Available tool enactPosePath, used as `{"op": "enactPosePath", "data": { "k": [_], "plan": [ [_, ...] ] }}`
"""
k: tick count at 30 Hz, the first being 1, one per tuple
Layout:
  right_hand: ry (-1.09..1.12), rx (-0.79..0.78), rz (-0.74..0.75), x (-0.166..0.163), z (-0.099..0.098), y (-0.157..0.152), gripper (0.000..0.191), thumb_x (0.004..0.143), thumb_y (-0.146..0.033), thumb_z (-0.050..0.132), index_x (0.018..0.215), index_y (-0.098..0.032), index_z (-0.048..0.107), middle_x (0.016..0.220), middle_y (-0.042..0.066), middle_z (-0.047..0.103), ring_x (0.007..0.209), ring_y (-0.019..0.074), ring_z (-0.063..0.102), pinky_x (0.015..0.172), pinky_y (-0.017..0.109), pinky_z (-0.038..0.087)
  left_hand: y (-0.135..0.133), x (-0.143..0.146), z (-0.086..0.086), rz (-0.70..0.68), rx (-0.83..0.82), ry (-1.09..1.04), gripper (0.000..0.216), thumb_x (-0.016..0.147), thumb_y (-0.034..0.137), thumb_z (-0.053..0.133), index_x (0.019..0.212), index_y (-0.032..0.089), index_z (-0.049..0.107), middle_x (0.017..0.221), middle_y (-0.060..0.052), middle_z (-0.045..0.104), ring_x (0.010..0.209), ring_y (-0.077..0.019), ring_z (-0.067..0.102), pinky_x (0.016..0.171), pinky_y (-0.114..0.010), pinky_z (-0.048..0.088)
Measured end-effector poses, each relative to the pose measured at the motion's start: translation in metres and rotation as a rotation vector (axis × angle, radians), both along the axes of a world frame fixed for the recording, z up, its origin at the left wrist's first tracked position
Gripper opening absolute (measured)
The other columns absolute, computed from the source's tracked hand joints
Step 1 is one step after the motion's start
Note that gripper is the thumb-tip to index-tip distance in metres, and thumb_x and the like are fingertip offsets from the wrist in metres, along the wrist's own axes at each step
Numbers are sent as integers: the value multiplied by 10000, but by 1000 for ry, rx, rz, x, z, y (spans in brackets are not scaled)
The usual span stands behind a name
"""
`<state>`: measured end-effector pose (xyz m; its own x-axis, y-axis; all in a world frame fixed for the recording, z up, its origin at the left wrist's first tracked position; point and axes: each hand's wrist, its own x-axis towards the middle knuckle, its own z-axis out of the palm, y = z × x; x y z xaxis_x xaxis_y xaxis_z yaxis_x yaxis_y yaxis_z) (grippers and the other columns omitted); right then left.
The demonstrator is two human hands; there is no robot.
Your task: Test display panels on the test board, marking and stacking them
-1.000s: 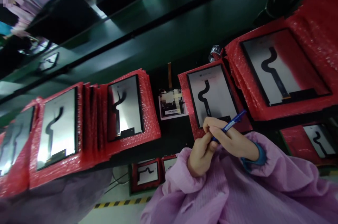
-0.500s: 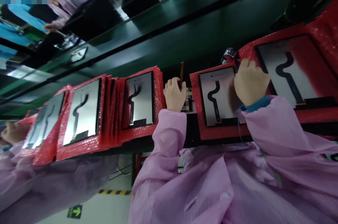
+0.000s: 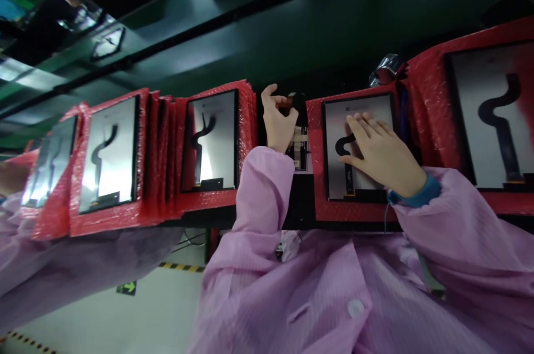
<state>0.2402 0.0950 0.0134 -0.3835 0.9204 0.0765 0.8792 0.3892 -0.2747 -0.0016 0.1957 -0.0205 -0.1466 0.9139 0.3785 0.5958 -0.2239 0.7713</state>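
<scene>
My right hand [image 3: 377,151] lies flat with fingers spread on a display panel [image 3: 359,114] that rests on a red bubble-wrap sheet [image 3: 317,198]; it covers part of the panel's black flex cable [image 3: 342,146]. My left hand [image 3: 277,117] is raised over the gap between two red sheets, thumb and fingers pinched on a thin orange-brown strip [image 3: 287,102]. Under that hand sits a small board with labels [image 3: 299,148]. Both arms wear pink sleeves.
More display panels on red bubble wrap line the bench: one [image 3: 211,142] just left of my left hand, another [image 3: 109,153] further left, a large one [image 3: 492,114] at the right. A shiny tape roll [image 3: 386,69] lies behind. Another person's pink sleeve [image 3: 62,281] is at the lower left.
The blue pen I held a second ago is gone from view. My right hand moved onto the panel and flattened out. My left hand rose and pinched the orange strip.
</scene>
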Motion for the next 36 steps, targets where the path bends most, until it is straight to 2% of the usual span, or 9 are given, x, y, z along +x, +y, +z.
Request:
{"op": "enactPosePath", "data": {
  "k": [7, 13, 18, 21, 24, 26, 30, 33, 36],
  "plan": [
    [70, -42, -3, -6, 4, -2, 755, 935, -377, 643, 1562, -63, 365, 1543, 237, 458, 1485, 380, 404, 1223, 593, 358, 9, -11, -7, -142, -18, -192, 437, 975, 559, 613, 1315, 294, 539, 946, -7, 669, 1014, -166, 692, 927, -352, 542],
    [403, -86, -20, -9, 5, 1, 655, 845, -221, 698, 1462, -193, 480, 1457, 153, 505, 1398, 336, 482, 1168, 560, 458, 1, -3, 7, -172, -24, -305, 328, 932, 575, 660, 1008, 257, 640, 915, -11, 693, 943, -175, 715, 867, -317, 558],
    [1026, -382, -81, -13, 2, 4, 1034, 762, -258, 733, 1591, -367, 125, 1698, 80, 125, 1369, 239, 550, 1058, 425, 578, -2, 0, 12, -219, 25, -365, 498, 940, 711, 508, 884, 238, 657, 811, -24, 664, 866, -195, 692, 837, -384, 546],
    [1171, -505, -129, -19, 2, 3, 973, 817, -373, 712, 1582, -417, 112, 1692, 33, 220, 1370, 212, 556, 1116, 448, 535, -3, 1, 14, -276, 63, -374, 470, 940, 723, 473, 987, 297, 666, 770, 2, 664, 783, -173, 664, 819, -394, 535],
    [1210, -585, -136, -25, 3, 1, 484, 979, -552, 480, 1399, -313, 506, 1407, 53, 607, 1245, 221, 636, 1083, 463, 539, -7, 3, 19, -299, 55, -339, 437, 956, 717, 440, 1088, 341, 620, 778, 13, 665, 760, -179, 674, 820, -388, 539],
    [1199, -596, -88, -27, 4, 4, 502, 1023, -595, 330, 1132, -233, 660, 1182, 82, 702, 1134, 228, 668, 1023, 438, 552, -12, 5, 23, -294, 38, -253, 474, 982, 711, 365, 1006, 312, 620, 824, -8, 665, 814, -191, 688, 853, -390, 545],
    [976, -559, 124, -28, 10, 17, 493, 1015, -579, 401, 799, -184, 604, 896, 64, 665, 857, 168, 613, 795, 303, 516, -25, 4, 28, -279, -8, -99, 544, 1032, 655, 293, 863, 260, 628, 828, -31, 646, 857, -191, 673, 856, -371, 546],
    [876, -533, 220, -29, 12, 25, 442, 1005, -556, 458, 778, -182, 524, 744, 10, 534, 680, 114, 464, 629, 248, 401, -34, 3, 28, -334, -32, -39, 462, 1043, 609, 363, 986, 261, 662, 754, -7, 630, 762, -178, 654, 833, -369, 544],
    [904, -441, 261, -30, 8, 26, 452, 997, -555, 475, 743, -181, 471, 738, -2, 494, 671, 102, 424, 623, 244, 364, -40, 2, 28, -384, -13, 90, 423, 1049, 566, 385, 908, 268, 649, 725, 3, 622, 784, -184, 655, 959, -420, 509]
  ]
}}
